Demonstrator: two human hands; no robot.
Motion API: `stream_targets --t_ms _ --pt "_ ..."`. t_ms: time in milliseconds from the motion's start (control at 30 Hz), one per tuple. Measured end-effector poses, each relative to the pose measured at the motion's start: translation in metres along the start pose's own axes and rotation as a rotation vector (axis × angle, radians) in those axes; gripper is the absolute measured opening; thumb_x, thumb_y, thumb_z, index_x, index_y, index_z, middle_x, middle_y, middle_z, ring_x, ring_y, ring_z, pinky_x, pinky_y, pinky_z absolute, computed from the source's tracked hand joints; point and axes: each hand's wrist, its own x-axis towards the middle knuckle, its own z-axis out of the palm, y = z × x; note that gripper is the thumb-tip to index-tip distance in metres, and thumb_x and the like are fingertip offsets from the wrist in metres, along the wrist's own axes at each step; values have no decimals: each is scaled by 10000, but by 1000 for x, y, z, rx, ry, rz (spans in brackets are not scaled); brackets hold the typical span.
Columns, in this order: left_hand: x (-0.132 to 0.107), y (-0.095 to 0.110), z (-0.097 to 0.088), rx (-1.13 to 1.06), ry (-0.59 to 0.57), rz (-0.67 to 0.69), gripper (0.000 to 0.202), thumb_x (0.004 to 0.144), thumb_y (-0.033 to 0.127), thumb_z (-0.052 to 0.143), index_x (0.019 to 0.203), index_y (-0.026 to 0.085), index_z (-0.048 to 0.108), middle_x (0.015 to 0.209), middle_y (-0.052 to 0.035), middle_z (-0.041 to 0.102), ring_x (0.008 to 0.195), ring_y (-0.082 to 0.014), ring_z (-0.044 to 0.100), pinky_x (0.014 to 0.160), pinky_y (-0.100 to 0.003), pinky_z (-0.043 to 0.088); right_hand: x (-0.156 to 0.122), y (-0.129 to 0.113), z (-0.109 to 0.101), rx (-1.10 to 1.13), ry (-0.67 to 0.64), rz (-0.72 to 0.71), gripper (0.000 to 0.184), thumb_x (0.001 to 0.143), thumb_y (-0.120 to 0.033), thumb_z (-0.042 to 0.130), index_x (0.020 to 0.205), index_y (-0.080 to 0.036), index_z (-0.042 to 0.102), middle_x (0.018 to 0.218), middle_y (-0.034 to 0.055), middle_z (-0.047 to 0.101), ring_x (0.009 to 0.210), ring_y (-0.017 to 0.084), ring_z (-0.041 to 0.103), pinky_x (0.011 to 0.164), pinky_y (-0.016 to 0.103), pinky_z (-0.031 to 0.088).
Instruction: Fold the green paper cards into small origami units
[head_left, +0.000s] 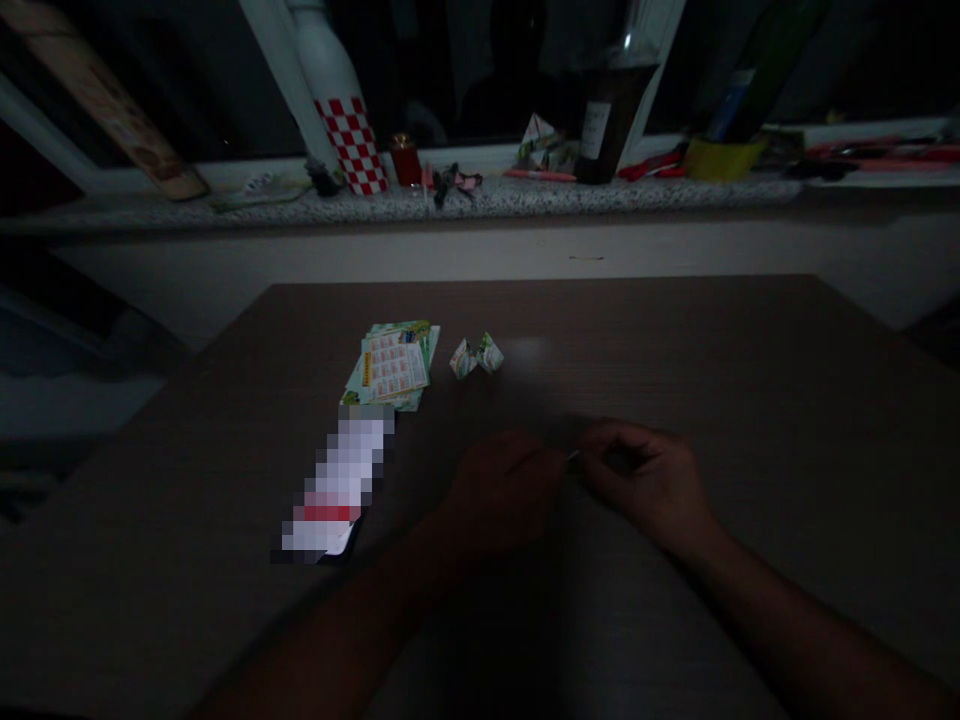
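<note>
The scene is very dark. My left hand and my right hand rest close together on the brown table, fingertips meeting. Both are closed in a pinch on a small pale thing between them, too dim to name. A small folded paper piece lies on the table beyond the hands. To its left sits a stack of printed paper sheets. A long white and red object, blurred out, lies left of my left hand.
A speckled window sill runs along the back. On it stand a red-and-white checkered container, a small red jar, a dark bottle, a folded paper and a yellow tape roll.
</note>
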Motion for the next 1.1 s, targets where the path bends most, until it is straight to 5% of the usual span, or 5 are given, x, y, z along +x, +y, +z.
stream_targets --t_ms 267,500,800,1100 --pt "0 4 -7 -11 99 20 101 854 125 517 898 131 608 731 -36 614 651 -131 537 606 -250 430 6 10 -2 -70 55 116 39 651 -194 619 637 -172 649 576 -3 603 536 129 537 506 236 431" --pt "0 -5 -8 -179 115 -248 143 884 226 532 834 148 641 710 -24 641 634 -125 580 603 -245 439 4 5 -2 24 73 19 99 741 -247 626 787 -172 671 670 26 668 600 145 595 575 255 492" --pt "6 -2 -4 -587 -92 -674 198 877 328 556 919 173 672 828 -22 719 743 -150 664 664 -246 496 3 4 1 127 -46 35 111 759 -270 678 805 -169 677 673 31 689 583 143 622 535 242 510" --pt "5 -9 -2 -883 -143 -817 183 819 318 631 894 157 675 804 -19 704 724 -146 648 629 -233 479 2 8 -3 87 -144 -45 249 782 -226 656 1027 -178 654 742 23 674 648 141 620 600 250 520"
